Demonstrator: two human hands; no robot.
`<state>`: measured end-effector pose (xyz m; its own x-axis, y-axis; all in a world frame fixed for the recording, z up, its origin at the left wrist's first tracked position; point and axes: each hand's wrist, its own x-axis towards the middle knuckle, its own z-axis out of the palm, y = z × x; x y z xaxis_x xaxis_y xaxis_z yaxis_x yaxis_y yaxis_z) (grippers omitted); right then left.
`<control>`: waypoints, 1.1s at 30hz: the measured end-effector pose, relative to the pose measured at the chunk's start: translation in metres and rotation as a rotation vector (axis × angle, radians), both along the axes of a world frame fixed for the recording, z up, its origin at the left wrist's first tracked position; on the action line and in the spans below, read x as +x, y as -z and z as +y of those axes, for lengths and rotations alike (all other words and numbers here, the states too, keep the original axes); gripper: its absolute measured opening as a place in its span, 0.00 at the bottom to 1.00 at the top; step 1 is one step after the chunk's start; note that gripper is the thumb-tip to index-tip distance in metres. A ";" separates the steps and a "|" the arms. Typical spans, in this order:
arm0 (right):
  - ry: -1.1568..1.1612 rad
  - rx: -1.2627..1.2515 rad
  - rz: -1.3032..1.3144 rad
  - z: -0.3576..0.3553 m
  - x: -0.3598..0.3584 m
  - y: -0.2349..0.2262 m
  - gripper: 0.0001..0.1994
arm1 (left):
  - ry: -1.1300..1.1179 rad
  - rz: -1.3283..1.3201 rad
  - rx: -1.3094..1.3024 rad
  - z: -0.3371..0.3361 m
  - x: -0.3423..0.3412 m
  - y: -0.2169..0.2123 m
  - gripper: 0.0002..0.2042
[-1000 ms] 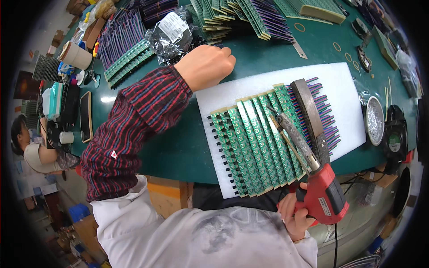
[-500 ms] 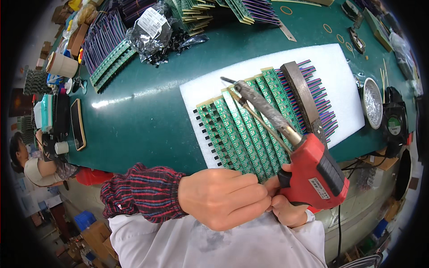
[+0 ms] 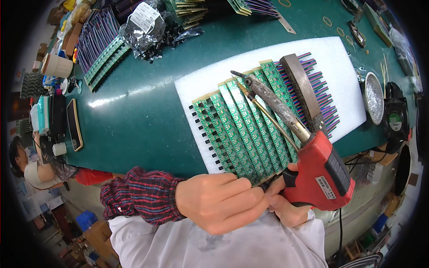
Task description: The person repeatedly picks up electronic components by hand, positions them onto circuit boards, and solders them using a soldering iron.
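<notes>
Red soldering gun (image 3: 315,167), aslant over green circuit strips (image 3: 237,129), side by side on white foam (image 3: 192,85)

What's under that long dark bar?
Thin coloured wires show on both sides of the dark bar, beside the green circuit boards; the white foam sheet shows beyond. The stretch directly beneath the bar is covered, so I can't tell what else lies there.
</notes>
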<state>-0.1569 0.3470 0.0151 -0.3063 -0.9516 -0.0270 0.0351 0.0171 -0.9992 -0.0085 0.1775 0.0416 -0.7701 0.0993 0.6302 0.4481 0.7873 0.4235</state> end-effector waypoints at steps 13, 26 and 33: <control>-0.156 0.037 0.212 0.022 -0.003 0.003 0.41 | -0.407 -0.259 0.034 -0.027 0.011 -0.002 0.10; -0.090 -0.031 -0.155 0.090 -0.003 0.034 0.33 | -0.675 -0.282 0.258 -0.049 0.011 0.031 0.10; -0.055 0.087 -0.159 0.101 -0.001 0.035 0.30 | -0.681 -0.312 0.275 -0.048 0.013 0.030 0.10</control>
